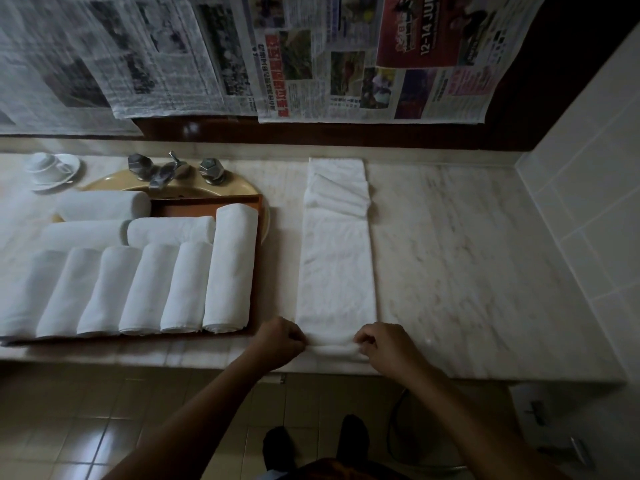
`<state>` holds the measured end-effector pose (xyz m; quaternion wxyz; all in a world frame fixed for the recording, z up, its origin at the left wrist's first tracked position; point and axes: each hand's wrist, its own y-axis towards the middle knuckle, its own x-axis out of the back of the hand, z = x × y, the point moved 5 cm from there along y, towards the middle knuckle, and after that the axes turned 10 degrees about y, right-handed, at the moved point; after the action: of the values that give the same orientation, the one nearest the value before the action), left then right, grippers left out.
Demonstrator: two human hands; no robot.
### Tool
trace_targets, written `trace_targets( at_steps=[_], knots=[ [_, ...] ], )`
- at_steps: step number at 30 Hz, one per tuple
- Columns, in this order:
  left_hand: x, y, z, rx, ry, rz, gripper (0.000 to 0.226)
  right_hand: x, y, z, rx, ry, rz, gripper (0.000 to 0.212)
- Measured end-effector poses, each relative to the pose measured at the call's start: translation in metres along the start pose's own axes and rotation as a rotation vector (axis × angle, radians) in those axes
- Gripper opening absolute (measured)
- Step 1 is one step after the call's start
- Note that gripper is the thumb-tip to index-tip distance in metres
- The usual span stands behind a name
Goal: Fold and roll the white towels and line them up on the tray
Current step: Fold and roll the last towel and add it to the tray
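Note:
A long white towel, folded into a narrow strip, lies on the marble counter and runs away from me. Its near end is turned up into a small roll at the counter's front edge. My left hand pinches the left side of that roll and my right hand pinches the right side. Folded small white towels lie stacked on the strip's far part. To the left an orange tray holds several rolled white towels side by side, with more rolls behind them.
Behind the tray is a beige sink with a metal tap. A white cup and saucer stand at the far left. Newspaper sheets hang on the wall. A tiled wall bounds the counter on the right.

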<state>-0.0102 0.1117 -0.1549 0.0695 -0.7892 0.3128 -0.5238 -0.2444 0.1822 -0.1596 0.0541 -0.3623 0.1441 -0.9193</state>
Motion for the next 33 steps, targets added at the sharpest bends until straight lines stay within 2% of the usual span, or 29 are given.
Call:
trace_targets(
  at_steps=[3,6,11,13,15,18,21,23,26,29,33],
  knots=[
    [0.002,-0.002,-0.001,0.031,-0.051,-0.011,0.011,0.004,-0.002,0.002,-0.018,0.057,-0.065,0.013],
    [0.003,-0.011,-0.008,0.012,-0.013,-0.139,0.007,0.000,-0.006,0.008,0.018,0.031,-0.086,0.016],
    [-0.022,-0.026,-0.027,-0.253,0.228,-0.278,0.029,-0.020,-0.020,0.016,0.082,-0.162,-0.120,0.028],
    [-0.031,-0.032,-0.026,-0.298,0.242,-0.332,0.035,-0.026,-0.024,0.014,0.106,-0.163,-0.151,0.032],
    [-0.041,-0.035,-0.023,-0.292,0.247,-0.330,0.037,-0.028,-0.029,0.013,0.133,-0.177,-0.188,0.035],
    [-0.049,-0.035,-0.020,-0.253,0.337,-0.264,0.040,-0.029,-0.033,0.017,0.195,-0.190,-0.213,0.028],
    [-0.048,-0.034,-0.022,-0.267,0.374,-0.230,0.062,-0.027,-0.034,0.020,0.226,-0.231,-0.213,0.029],
    [-0.044,-0.030,-0.023,-0.297,0.430,-0.239,0.067,-0.028,-0.031,0.020,0.243,-0.275,-0.200,0.036],
    [-0.036,-0.026,-0.025,-0.345,0.485,-0.276,0.057,-0.026,-0.027,0.021,0.269,-0.331,-0.180,0.042],
    [-0.033,-0.027,-0.029,-0.404,0.526,-0.292,0.047,-0.025,-0.025,0.019,0.207,-0.354,-0.130,0.045],
    [-0.030,-0.025,-0.032,-0.405,0.514,-0.276,0.028,-0.023,-0.020,0.020,0.151,-0.338,-0.048,0.040]
  ],
)
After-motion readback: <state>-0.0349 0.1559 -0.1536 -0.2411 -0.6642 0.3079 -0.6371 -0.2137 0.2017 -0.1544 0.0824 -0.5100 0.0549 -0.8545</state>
